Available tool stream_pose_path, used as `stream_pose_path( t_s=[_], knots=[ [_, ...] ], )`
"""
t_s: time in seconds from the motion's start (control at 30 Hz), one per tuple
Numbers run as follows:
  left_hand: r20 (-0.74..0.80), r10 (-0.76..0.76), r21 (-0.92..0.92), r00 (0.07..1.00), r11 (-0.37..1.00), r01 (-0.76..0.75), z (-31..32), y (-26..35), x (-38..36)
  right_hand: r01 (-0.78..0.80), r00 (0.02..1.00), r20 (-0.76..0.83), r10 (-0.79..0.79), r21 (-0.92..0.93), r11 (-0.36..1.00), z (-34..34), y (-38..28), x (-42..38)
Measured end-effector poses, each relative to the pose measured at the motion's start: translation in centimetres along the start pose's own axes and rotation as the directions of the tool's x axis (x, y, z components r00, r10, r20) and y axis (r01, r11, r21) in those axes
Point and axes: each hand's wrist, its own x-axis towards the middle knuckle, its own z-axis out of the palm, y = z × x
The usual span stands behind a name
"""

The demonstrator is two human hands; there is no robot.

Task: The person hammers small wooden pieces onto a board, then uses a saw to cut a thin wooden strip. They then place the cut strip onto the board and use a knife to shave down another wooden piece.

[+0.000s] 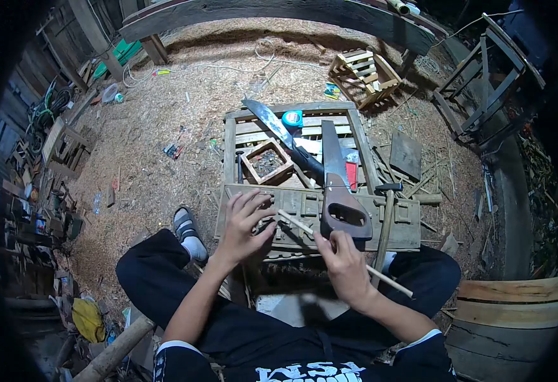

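Observation:
A thin, pale wooden stick (pixel 297 221) slants across the low wooden bench (pixel 397 229), its far end beyond my fingers and its tail out past my wrist. My right hand (pixel 346 264) is closed around it, thumb and fingers pressed together. My left hand (pixel 244 226) hovers by the stick's upper end, fingers spread and curved, nothing visible in them. Just beyond my right hand lies a handsaw (pixel 335 159) with a brown handle. A hammer (pixel 387 213) rests to its right. Further off are a large knife (pixel 269 121) with a black handle and a small square wooden frame (pixel 267 162).
A teal tape measure (pixel 292 119) sits on the slatted wooden frame (pixel 230 140) beyond the bench. A slatted wooden crate (pixel 365 76) stands farther back on the shavings-covered ground (pixel 158 127). Boards (pixel 514 312) lie at right; a thick pole (pixel 113 350) is at lower left.

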Motion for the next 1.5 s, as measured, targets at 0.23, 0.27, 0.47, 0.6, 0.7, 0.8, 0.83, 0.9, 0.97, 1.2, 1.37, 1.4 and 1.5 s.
stream_pose_path(
  t_s=[0.23,0.27,0.47,0.6,0.7,0.8,0.83,0.9,0.97,1.2,1.37,1.4,1.5],
  knots=[
    [0.047,-0.004,-0.008,0.999,1.000,0.004,0.8,0.1,-0.4,-0.016,0.992,0.128,0.004,0.088,0.996,2.1,0.1,-1.6],
    [0.037,-0.006,0.000,0.999,1.000,0.006,0.7,0.1,-0.4,-0.003,0.992,0.129,-0.016,0.145,0.989,2.4,0.3,-1.7],
    [0.060,-0.046,-0.045,0.997,0.998,0.049,0.6,0.1,-0.5,-0.023,0.991,0.134,-0.012,0.251,0.968,2.6,1.0,-2.0],
    [0.063,-0.019,-0.018,0.998,1.000,0.020,0.6,0.2,-0.5,-0.021,0.994,0.109,-0.012,0.293,0.956,2.3,1.0,-1.8],
    [0.087,-0.015,-0.010,0.996,1.000,0.016,0.4,0.3,-0.3,-0.071,0.990,0.134,0.031,0.302,0.951,2.1,0.9,-1.6],
    [0.081,0.013,-0.020,0.997,1.000,-0.012,0.3,0.5,0.1,-0.080,0.989,0.143,0.043,0.266,0.961,1.5,0.8,-1.3],
    [0.052,0.025,-0.037,0.998,0.999,-0.023,0.3,0.5,0.2,-0.079,0.989,0.140,0.043,0.266,0.961,1.2,0.7,-1.0],
    [0.023,0.038,-0.054,0.999,0.998,-0.037,0.2,0.8,0.6,-0.024,0.995,0.099,0.005,0.188,0.982,0.4,0.4,-0.6],
    [-0.017,0.053,-0.061,0.998,0.997,-0.054,-0.2,1.3,1.1,-0.036,0.998,0.055,0.032,0.081,0.996,-0.2,-0.2,-0.1],
    [0.013,-0.011,-0.170,1.000,0.985,0.013,0.9,2.7,2.7,-0.169,0.971,-0.191,0.142,-0.134,0.976,-1.9,3.3,1.7],
    [0.137,0.147,-0.138,0.980,0.982,-0.128,2.1,3.2,4.2,-0.215,0.955,-0.228,0.190,-0.089,0.973,-2.9,6.8,3.0],
    [0.171,0.155,-0.139,0.973,0.982,-0.131,2.3,3.3,4.4,-0.218,0.953,-0.234,0.192,-0.091,0.972,-2.7,7.2,3.5],
    [0.230,0.134,-0.124,0.964,0.986,-0.107,3.0,3.1,4.6,-0.105,0.981,-0.169,0.093,-0.061,0.993,-1.7,7.8,5.3]
  ],
)
